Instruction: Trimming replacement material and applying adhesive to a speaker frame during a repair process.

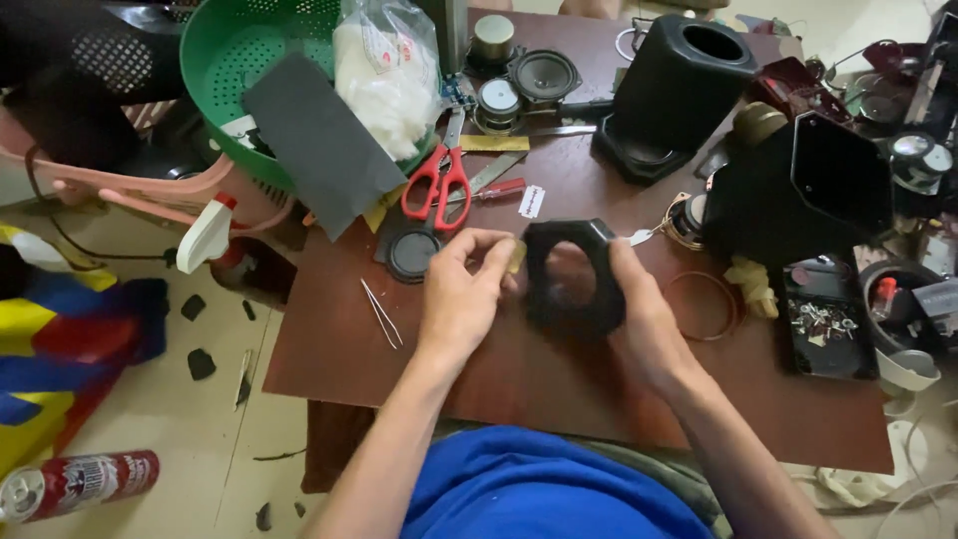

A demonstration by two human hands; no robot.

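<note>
Both hands steady a black hexagonal plastic frame with a round hole (571,277) at the middle of the dark brown wooden desk (499,384).

Left hand (461,289) is at the frame's left edge, thumb and forefinger pinched shut on a small yellowish piece (516,256), probably tape or a pad, held against the rim; right hand (644,304) wraps the right edge in a closed grip, likely bracing it so it can't slide. The frame looks flat or slightly tilted on the desk, hole facing up toward the camera, long axis roughly away from the person, one corner pointing to the far side. Thin metal tweezers (382,312) and red-handled scissors (439,185) lie left within reach; black speaker housing (679,85) stands well behind.
</note>
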